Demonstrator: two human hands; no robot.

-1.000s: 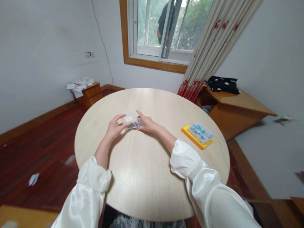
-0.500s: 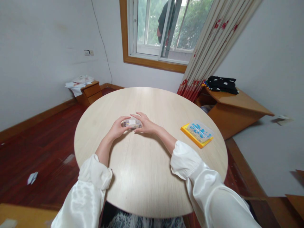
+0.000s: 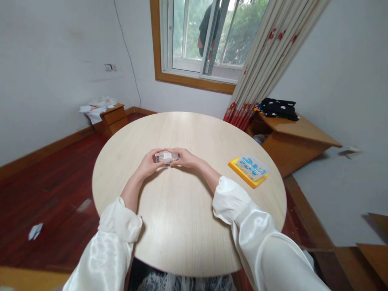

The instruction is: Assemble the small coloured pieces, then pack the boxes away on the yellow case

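A small clear plastic box (image 3: 167, 156) with a white label on top is on or just above the round table (image 3: 182, 218), left of its middle. Small dark and yellowish contents show through its walls, too small to name. Around its left end my left hand (image 3: 147, 163) is closed, thumb in front and fingers behind. My right hand (image 3: 186, 158) grips the right end the same way. Off to the right lies a yellow tray (image 3: 245, 176) with a clear lid (image 3: 253, 167) over blue and pale pieces.
Beyond the table's right edge stands a tilted wooden cabinet (image 3: 303, 133) with folded black cloth (image 3: 279, 109) on it. A small wooden drawer unit (image 3: 114, 119) holding papers stands at the back left. A curtain (image 3: 266, 56) hangs beside the window.
My right hand's fingers have come down and closed on the box's right end. The left hand keeps its hold. The whole view has shifted slightly.
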